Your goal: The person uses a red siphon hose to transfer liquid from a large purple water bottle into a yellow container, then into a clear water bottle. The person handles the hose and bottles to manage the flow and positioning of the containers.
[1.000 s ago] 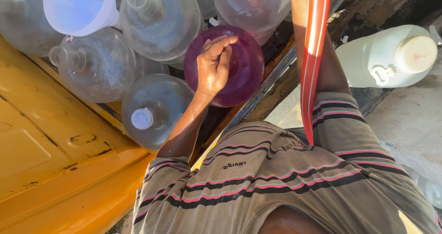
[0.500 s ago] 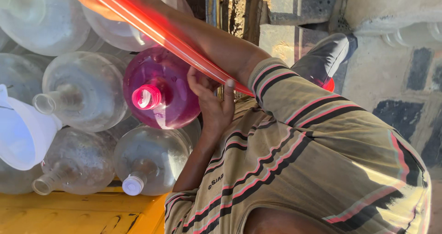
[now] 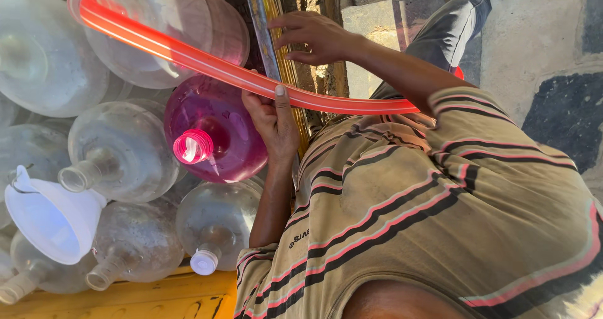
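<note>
Clear empty jugs (image 3: 125,149) fill the left of the view, lying on their sides, packed touching each other. Among them sits the jug of pink liquid (image 3: 220,137), neck and cap pointing lower left, just under the hose. The red translucent hose (image 3: 207,64) runs diagonally from upper left over the jugs, down to your striped shirt (image 3: 440,200). A white funnel (image 3: 50,218) sits at lower left, stuck in one clear jug's neck. Your left hand (image 3: 273,121) grips the hose from below, thumb laid along it, right beside the pink jug. Your right hand (image 3: 314,36) is open, fingers spread, holding nothing, just above the hose near a metal edge.
</note>
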